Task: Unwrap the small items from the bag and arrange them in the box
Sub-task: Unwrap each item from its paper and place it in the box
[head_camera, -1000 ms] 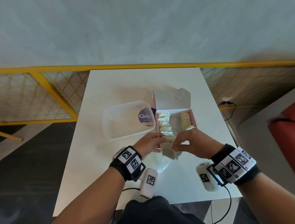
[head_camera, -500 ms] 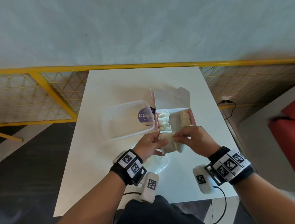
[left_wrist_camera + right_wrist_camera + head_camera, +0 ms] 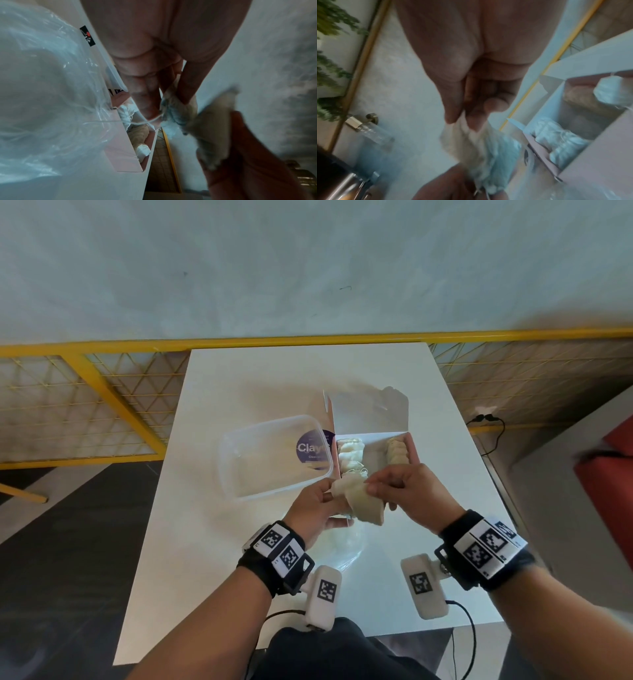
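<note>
We note both forearms angled inward above the table [image 3: 212, 542], left hand [image 3: 317, 510] and right hand [image 3: 407, 494] each pinching the pale wrapped item [image 3: 359, 501], raised just short of the open box [image 3: 414, 451]

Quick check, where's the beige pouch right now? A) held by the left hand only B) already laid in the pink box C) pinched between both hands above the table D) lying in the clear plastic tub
C: the left hand and right hand both pinch the beige pouch, held up in front of the pink box; the clear plastic tub holds no pouch.
</note>
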`<state>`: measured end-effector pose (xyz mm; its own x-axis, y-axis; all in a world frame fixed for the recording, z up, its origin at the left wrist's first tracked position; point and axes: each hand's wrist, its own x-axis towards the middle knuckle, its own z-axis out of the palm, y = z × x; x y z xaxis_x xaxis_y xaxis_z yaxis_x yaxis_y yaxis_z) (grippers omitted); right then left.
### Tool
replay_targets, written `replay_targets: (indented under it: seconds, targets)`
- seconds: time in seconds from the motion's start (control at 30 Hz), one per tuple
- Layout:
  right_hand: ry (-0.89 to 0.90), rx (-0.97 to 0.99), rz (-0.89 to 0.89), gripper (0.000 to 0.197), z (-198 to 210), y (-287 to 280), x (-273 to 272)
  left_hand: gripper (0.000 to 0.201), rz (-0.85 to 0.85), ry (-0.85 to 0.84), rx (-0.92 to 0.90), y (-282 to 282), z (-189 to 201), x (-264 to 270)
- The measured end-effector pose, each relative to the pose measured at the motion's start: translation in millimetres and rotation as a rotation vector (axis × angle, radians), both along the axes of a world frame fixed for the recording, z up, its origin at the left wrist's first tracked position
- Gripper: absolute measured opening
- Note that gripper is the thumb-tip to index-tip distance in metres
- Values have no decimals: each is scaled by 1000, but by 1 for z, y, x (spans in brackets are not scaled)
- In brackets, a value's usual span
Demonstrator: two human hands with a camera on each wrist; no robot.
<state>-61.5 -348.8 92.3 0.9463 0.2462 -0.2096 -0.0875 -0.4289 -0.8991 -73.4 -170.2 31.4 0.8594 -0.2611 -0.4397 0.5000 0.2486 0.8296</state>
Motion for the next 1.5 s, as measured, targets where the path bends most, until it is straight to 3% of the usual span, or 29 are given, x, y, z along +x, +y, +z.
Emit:
replay_targets:
  seconds: [0.13, 0.33, 0.53, 0.6, 0.7, 0.77, 0.83, 0.9, 1.0, 1.1, 1.2, 1.27, 1.33, 1.4, 1.5]
  targets:
    - [48, 48, -161, 2, -16, 5, 3, 26, -37, -3, -39, -3, 0, -2]
    - [65, 49, -233, 6, -26, 9, 4, 28, -51, 3, -25, -4, -1, -3]
    - [-18, -19, -226, 10, -28, 13, 2, 12, -6, 66, -51, -9, -1, -3]
    - [-53, -51, -216, 10, -30, 12, 2, 17, 13, 70, -57, -8, -1, -2]
    - [-74, -74, -169, 10, -36, 11, 2, 4, -25, -23, 64, -8, -3, -1]
    - [-90, -103, -143, 9, -39, 10, 3, 12, -41, -58, 141, -8, -5, 1]
    - [-156, -194, -98, 18, -40, 6, 4, 13, -66, -109, 221, -6, -6, 3]
    - [-195, -241, 14, 40, -39, 0, 5, 14, -104, -162, 293, -5, -8, 4]
    - [-139, -251, 223, 64, -37, -6, 8, 3, -148, -230, 375, -5, -9, 6]
    - [-61, -320, 243, 54, -37, -5, 13, 3, -196, -286, 479, -9, -13, 8]
    - [-49, -374, 211, 32, -41, -3, 20, 8, -199, -305, 540, -12, -16, 11]
    - [-36, -385, 241, 11, -41, -4, 26, 6, -151, -248, 489, -13, -14, 15]
    - [-13, -386, 231, 24, -41, -10, 38, 8, -102, -161, 452, -11, -18, 21]
    - [-32, -390, 156, 36, -43, -23, 57, 6, -97, -160, 563, -5, -28, 28]
    - [-11, -451, 123, 20, -51, -41, 88, 15, -217, -219, 756, 1, -41, 36]
